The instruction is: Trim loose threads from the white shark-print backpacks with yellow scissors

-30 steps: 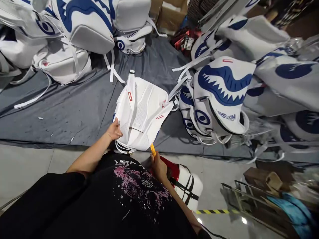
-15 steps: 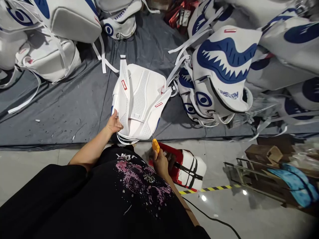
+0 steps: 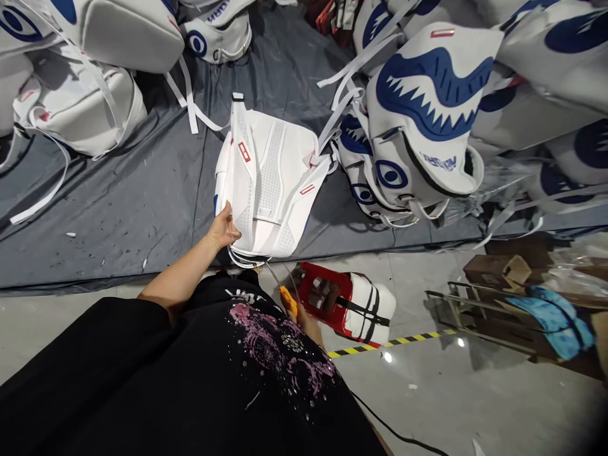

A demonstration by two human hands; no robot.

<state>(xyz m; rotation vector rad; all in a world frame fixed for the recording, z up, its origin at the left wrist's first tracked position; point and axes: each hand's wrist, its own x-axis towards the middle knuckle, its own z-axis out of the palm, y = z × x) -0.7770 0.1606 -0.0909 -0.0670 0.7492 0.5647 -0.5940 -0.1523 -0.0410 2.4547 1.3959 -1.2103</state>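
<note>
A white backpack [image 3: 297, 149] lies on the grey cloth-covered surface, with its padded back and shoulder straps facing up. My left hand [image 3: 224, 229] grips its near left side, thumb on top beside the strap. Below the near edge of the backpack, my right hand [image 3: 304, 322] is closed around an orange-handled tool [image 3: 288, 301] with a thin metal shaft. The shaft points up and left toward white cords at the backpack's near end. I cannot tell whether its tip touches them. My black shirt partly hides the right hand.
White and blue backpacks with shark teeth [image 3: 432, 95] are piled at right, more backpacks [image 3: 128, 35] at upper left. A red stool with a strapped white cushion [image 3: 368, 307] stands on the floor. Beyond are a metal cart [image 3: 479, 316] and a black cable [image 3: 394, 437].
My right hand has moved down and closer to my body, turning the orange tool so its shaft points up-left. My left hand keeps its grip on the backpack. The view has shifted slightly.
</note>
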